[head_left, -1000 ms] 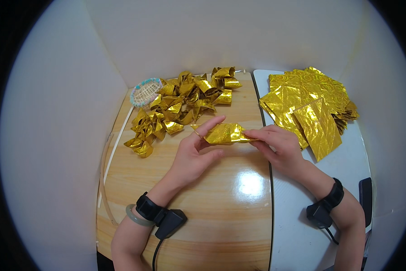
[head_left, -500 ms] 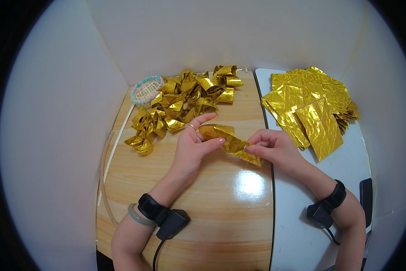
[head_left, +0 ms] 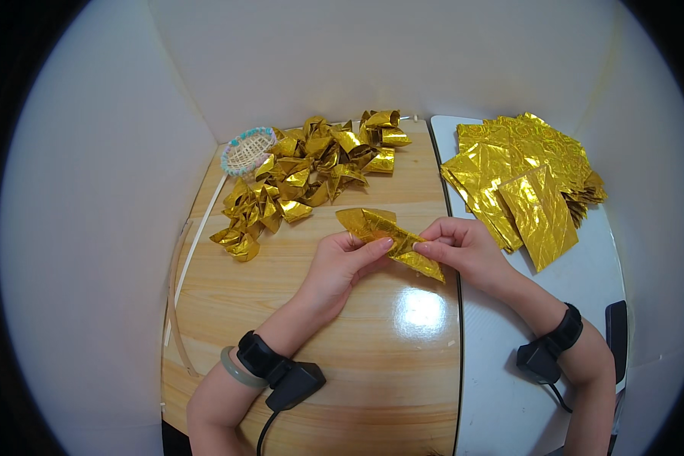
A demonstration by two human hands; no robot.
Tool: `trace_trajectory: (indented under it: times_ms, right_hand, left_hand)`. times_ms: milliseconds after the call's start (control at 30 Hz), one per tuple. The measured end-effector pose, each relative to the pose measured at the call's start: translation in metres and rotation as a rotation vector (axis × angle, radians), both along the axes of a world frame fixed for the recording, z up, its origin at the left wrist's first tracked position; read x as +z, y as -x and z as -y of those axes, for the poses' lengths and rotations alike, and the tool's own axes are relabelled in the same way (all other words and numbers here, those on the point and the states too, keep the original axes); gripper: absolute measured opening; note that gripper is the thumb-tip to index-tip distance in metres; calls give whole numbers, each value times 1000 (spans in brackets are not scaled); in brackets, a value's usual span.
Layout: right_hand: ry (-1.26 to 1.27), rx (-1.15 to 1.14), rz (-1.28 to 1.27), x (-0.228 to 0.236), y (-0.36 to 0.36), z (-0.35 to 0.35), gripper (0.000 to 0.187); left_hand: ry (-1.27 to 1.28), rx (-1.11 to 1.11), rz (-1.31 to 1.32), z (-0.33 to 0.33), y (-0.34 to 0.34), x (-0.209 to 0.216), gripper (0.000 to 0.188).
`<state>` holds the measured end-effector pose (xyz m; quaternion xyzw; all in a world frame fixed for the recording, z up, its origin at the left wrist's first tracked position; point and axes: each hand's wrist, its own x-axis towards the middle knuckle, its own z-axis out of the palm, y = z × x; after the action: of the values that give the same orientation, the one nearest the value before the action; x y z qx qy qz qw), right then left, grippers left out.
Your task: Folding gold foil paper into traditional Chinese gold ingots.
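Between my two hands is a sheet of gold foil paper (head_left: 380,230), partly folded into a long, slanting shape above the wooden table. My left hand (head_left: 345,266) pinches its lower middle between thumb and fingers. My right hand (head_left: 461,251) grips it closer to the right end, thumb on top. The fingers of both hands behind the paper are partly hidden. Beyond my left hand lies a heap of folded gold paper pieces (head_left: 311,163). Flat gold paper sheets (head_left: 520,167) are stacked at the far right, past my right hand.
A small woven basket (head_left: 248,154) with a beaded rim stands at the back left. The wooden table (head_left: 342,365) meets a white table (head_left: 501,380) along a dark seam. A dark flat object (head_left: 616,342) lies at the right edge. Pale walls (head_left: 387,61) enclose the tables.
My left hand has moved down and right along the gold foil paper, its raised fingers now curled in to pinch its middle. The right hand has barely moved.
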<state>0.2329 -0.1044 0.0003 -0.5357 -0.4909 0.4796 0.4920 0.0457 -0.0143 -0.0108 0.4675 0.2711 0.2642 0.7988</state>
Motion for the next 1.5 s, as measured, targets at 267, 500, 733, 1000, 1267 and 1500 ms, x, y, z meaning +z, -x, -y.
trace_trajectory:
  times_ms: [267, 500, 733, 1000, 1267, 1500]
  right_hand:
    - [-239, -37, 259, -3, 3, 3, 40]
    - [-268, -22, 482, 3, 5, 5, 38]
    - [-594, 187, 579, -11, -3, 2, 36]
    - [-616, 236, 830, -1, -5, 4, 37]
    - [-546, 175, 797, -8, -10, 4, 21]
    - [-565, 129, 837, -11, -11, 2, 12]
  left_hand:
    - [-79, 53, -107, -4, 1, 0, 20]
    - [-272, 114, -75, 1, 0, 0, 16]
    - [-1139, -245, -68, -34, 15, -2, 14]
    - [-1206, -400, -255, -41, 26, 5, 31]
    - [-1092, -590, -339, -49, 31, 12, 43]
    - [-967, -623, -305, -49, 31, 17, 39]
